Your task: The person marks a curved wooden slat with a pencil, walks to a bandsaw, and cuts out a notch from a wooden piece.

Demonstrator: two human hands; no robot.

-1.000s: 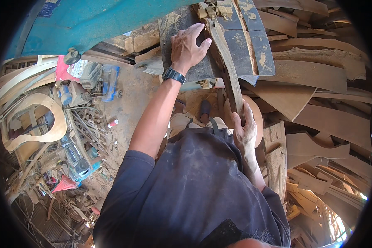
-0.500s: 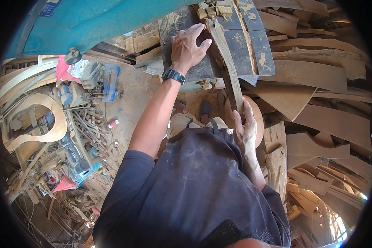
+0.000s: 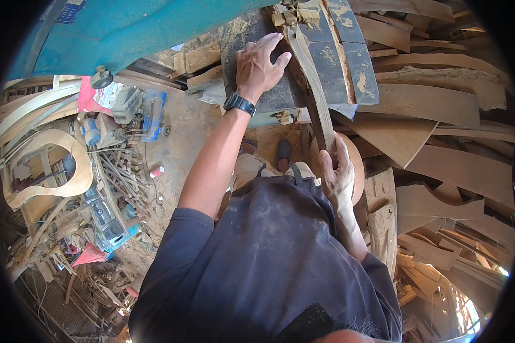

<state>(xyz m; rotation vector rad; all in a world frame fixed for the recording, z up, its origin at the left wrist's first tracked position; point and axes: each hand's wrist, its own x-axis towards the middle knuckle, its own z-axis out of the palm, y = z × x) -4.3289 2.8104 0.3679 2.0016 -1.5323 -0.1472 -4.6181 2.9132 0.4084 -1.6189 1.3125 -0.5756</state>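
Observation:
A long, slightly curved wooden strip (image 3: 312, 77) lies on the dark machine table (image 3: 329, 63) and reaches past its near edge toward me. My right hand (image 3: 339, 171) grips the near end, thumb on one side and fingers on the other. Beside the far part of the strip is my left hand (image 3: 261, 67), with a watch on the wrist. Its thumb and fingers are spread, and the fingertips rest at or against the strip's left side. The strip's far end meets the blade guide blocks (image 3: 294, 18) of what looks like a bandsaw; the blade itself is hard to make out.
The teal machine housing (image 3: 143, 37) fills the upper left. Stacked curved wooden boards (image 3: 429, 106) crowd the right side. On the left are a guitar-shaped wooden frame (image 3: 77, 151), a heap of thin offcuts (image 3: 120, 177) and a red-and-white can (image 3: 157, 171) on the dusty floor.

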